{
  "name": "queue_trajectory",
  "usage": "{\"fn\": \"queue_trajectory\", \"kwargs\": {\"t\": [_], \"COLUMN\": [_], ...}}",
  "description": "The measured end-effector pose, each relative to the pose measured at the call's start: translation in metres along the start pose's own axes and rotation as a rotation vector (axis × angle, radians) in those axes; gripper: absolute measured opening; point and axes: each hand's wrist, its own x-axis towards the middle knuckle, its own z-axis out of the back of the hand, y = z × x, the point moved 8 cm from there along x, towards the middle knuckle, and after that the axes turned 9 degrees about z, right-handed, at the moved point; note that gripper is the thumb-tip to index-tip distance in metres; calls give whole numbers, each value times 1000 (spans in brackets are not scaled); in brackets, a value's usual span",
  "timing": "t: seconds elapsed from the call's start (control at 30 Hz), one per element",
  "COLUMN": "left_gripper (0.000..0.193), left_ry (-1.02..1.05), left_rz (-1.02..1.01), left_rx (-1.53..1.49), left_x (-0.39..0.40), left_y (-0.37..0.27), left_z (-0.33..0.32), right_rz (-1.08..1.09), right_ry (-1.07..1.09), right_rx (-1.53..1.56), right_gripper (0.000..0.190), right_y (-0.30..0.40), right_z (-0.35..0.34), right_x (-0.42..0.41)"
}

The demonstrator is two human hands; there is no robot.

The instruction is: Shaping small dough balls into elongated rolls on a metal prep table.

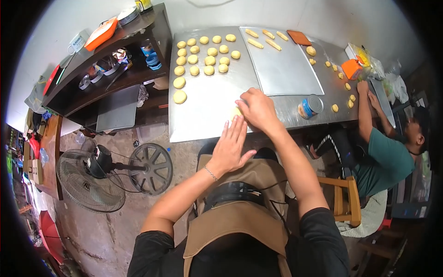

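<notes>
A piece of yellow dough (236,112) lies on the metal worktable (207,107) and is partly hidden by my hands. My left hand (230,147) is flat, its thumb apart from the fingers and its fingertips on the dough's near side. At the dough's right side, my right hand (258,108) is curled, its thumb close to the dough; whether it grips anything under the palm is hidden. Beyond my hands, several round dough balls (209,60) sit in loose rows. Several rolled dough sticks (255,43) lie on a metal baking sheet (287,74) at the back.
A tin can (310,106) stands right of my hands. Farther right, a co-worker (384,162) sits with both hands at the table, near small dough pieces (347,86) and an orange container (351,69). A dark shelf (138,45) and a fallen fan (100,173) are left.
</notes>
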Motion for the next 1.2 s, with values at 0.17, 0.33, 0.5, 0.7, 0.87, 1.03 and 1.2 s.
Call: {"fn": "queue_trajectory", "kwargs": {"t": [0.17, 0.33, 0.5, 0.7, 0.87, 1.03, 1.2], "left_gripper": [98, 93, 83, 80, 85, 89, 90], "left_ry": [-7, -26, -18, -41, -70, -58, -38], "left_rz": [-90, -97, -96, -106, -96, -83, -60], "left_rx": [31, 34, 69, 32, 42, 43, 75], "left_x": [-11, -12, -13, -14, -12, -13, -11], "left_y": [-1, -1, -1, 0, -3, -4, -7], "left_z": [-11, -12, -17, -15, -14, -18, -16], "right_rz": [62, -9, -49, -64, 41, 86, 163], "right_ry": [-17, 35, 79, 101, 69, 104, 80], "right_rx": [-226, -203, -196, -219, -140, -145, -156], "right_gripper": [27, 32, 46, 51, 53, 57, 56], "right_y": [17, 22, 15, 18, 14, 17, 17], "right_z": [-26, -27, -38, -39, -38, -42, -43], "right_x": [-2, 5, 5, 8, 18, 24, 27]}}
